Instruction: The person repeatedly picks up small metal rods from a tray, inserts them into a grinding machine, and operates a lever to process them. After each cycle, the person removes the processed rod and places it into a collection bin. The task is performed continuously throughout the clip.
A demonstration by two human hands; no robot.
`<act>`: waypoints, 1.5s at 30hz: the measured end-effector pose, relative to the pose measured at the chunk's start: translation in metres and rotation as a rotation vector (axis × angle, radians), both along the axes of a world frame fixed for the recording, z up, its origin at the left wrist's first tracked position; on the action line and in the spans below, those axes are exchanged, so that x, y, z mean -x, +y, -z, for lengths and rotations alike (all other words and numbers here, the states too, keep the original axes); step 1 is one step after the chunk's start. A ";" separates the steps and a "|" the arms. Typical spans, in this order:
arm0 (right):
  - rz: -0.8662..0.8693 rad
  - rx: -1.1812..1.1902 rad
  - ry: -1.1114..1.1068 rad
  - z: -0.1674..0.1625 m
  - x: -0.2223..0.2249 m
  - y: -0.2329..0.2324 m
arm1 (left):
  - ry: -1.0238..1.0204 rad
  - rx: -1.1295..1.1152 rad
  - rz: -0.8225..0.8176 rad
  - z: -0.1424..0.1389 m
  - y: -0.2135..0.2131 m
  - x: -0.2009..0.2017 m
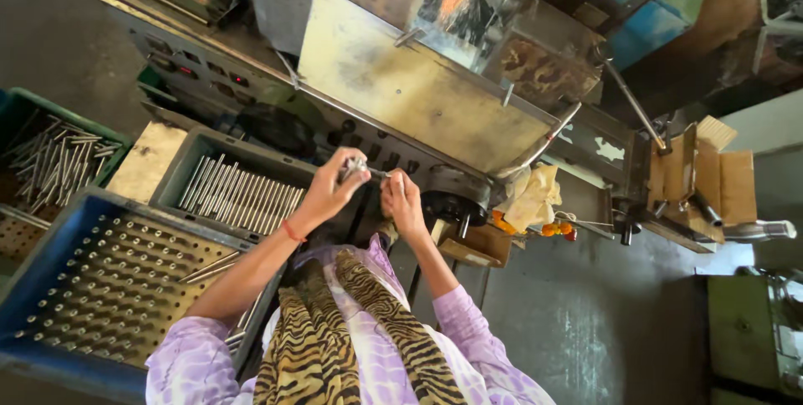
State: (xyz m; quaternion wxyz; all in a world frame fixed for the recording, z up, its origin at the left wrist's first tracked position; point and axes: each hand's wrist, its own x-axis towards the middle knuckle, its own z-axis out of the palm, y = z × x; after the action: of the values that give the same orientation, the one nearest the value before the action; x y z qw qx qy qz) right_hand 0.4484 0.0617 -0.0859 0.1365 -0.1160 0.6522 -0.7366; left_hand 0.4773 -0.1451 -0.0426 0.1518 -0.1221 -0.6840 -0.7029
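Observation:
My left hand (329, 189) is closed around a small shiny metal part (355, 165), held up in front of the machine. My right hand (402, 200) pinches the thin end of that part, or a slim pin (379, 174) sticking out of it; which one I cannot tell. Both hands meet just above the dark front panel of a metal machine (418, 91). A grey tray of long metal rods (238, 196) lies directly to the left of my left hand.
A blue crate with a perforated plate (109, 284) sits at lower left, with a few rods on it. A green bin of rods (54, 158) stands at far left. Cardboard pieces (707, 175), a cloth (531, 196) and a metal lever (631, 104) are at right.

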 end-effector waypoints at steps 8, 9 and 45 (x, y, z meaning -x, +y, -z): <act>0.149 -0.497 1.181 -0.039 0.030 0.010 | -0.626 -0.396 0.272 -0.030 0.012 0.012; 0.164 -0.479 1.149 -0.044 0.031 0.009 | -0.469 -0.346 0.191 -0.032 0.020 0.011; -0.224 -0.108 0.331 -0.146 0.144 0.153 | -0.348 -0.370 0.447 -0.091 0.122 0.154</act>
State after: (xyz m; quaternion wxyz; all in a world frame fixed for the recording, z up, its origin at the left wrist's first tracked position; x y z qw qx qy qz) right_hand 0.3041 0.2144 0.0600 0.1148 -0.2999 0.6873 -0.6515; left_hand 0.3233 -0.0233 0.0481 -0.1053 -0.1177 -0.5168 -0.8414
